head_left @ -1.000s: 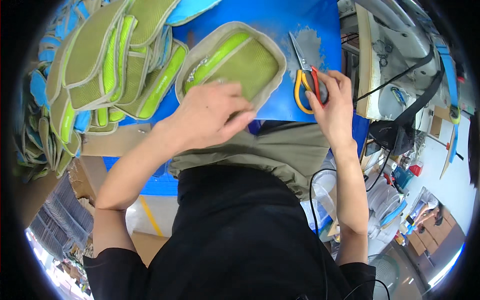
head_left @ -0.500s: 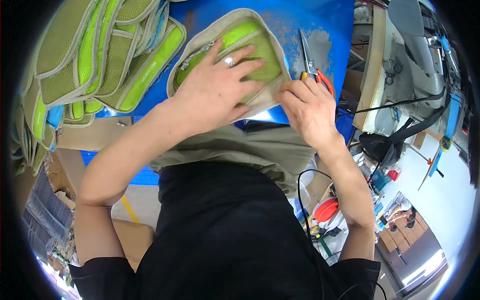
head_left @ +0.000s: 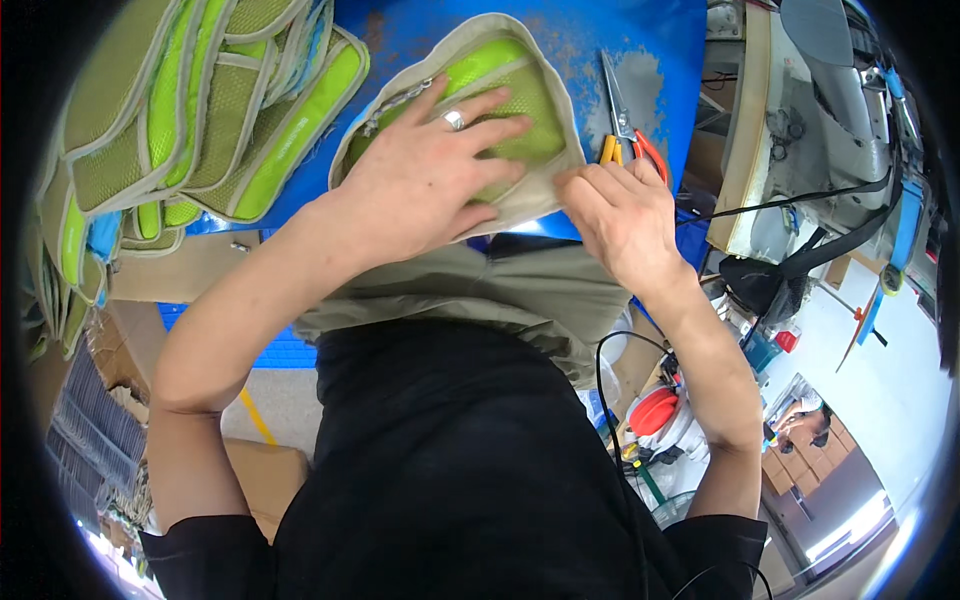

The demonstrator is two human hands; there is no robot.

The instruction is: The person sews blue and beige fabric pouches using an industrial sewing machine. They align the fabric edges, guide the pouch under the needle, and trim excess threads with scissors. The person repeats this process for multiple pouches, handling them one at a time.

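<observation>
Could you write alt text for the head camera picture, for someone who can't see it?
Seen from above, a person presses the left hand, which wears a ring, flat on a khaki and lime green pouch on a blue table, while the right hand touches the pouch's near edge. A pile of similar pouches lies to the left; scissors with orange handles lie to the right.

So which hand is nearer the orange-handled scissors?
Right. The right hand sits just below the scissors at the pouch's edge; the left hand lies flat on the green pouch, farther left.
</observation>
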